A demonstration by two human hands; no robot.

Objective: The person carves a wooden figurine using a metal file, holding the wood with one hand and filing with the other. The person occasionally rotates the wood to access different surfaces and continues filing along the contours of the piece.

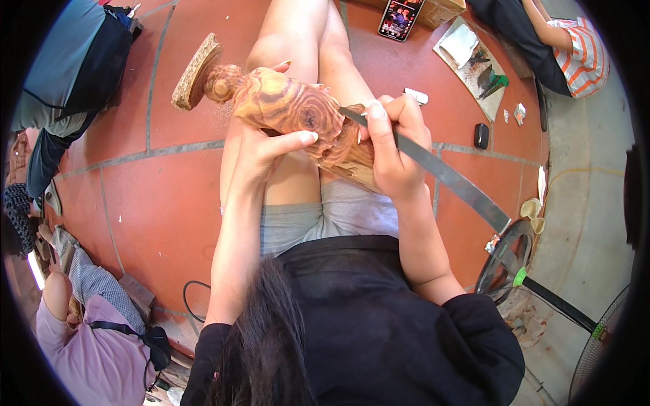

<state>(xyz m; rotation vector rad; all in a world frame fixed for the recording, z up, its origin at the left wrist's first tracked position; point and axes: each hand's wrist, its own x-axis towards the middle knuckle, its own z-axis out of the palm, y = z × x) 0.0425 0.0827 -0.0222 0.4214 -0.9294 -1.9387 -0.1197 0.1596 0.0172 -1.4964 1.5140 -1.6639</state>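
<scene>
A carved wooden figure [288,101] with swirling grain lies tilted across my lap, its rough-edged flat end at the upper left. My left hand [271,152] is wrapped around its middle from below, thumb on the near side and fingertips showing past the far side. In my right hand [401,145] I grip a long flat metal blade [460,183], like a file or carving knife. The blade's narrow tip touches or almost touches the carving's surface. Its wide end sticks out toward the lower right. The carving's lower end is partly hidden behind my right hand.
A phone [401,19] leans on a cardboard box [441,11] ahead. To the right, a board [489,101] carries dark tools, near a small black object [481,135]. A fan stand [558,304] rises at the lower right. Other people sit at the left and upper right.
</scene>
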